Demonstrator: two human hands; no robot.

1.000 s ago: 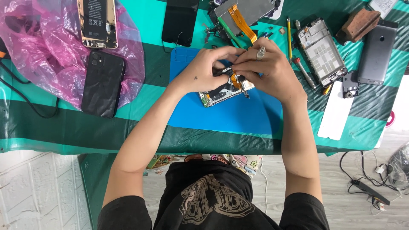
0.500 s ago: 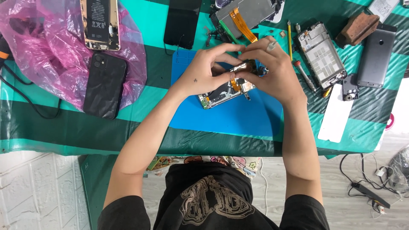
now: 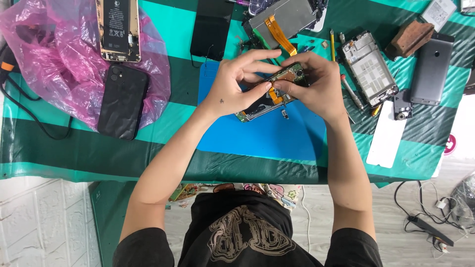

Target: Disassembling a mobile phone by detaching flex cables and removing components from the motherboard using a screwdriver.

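Head view: both hands over the blue mat (image 3: 267, 138), working on an opened phone (image 3: 257, 106) with its board exposed. Left hand (image 3: 237, 84) has a closed grip on the phone's near-left part, fingers curled over the top edge. Right hand (image 3: 316, 84) has a closed grip pinching the upper end, thumb pressing an orange flex strip (image 3: 275, 95). Phone is tilted, lower corner just above or touching the mat; can't tell which.

Versus half a second ago: hands sit slightly higher over the mat, phone's top end lifted more and more of the green board showing. Rest of the bench (image 3: 148, 148) unchanged.

Count:
- 1 black phone (image 3: 122, 101), back up, on the pink plastic bag (image 3: 59, 59)
- 1 opened phone with battery showing (image 3: 117, 29), on the same bag
- 1 black panel (image 3: 212, 29) above the mat
- 1 bare phone frame (image 3: 368, 66) right of the hands
- 1 grey phone back (image 3: 431, 69)
- 1 white strip (image 3: 387, 138)
- 1 brown block (image 3: 409, 38)
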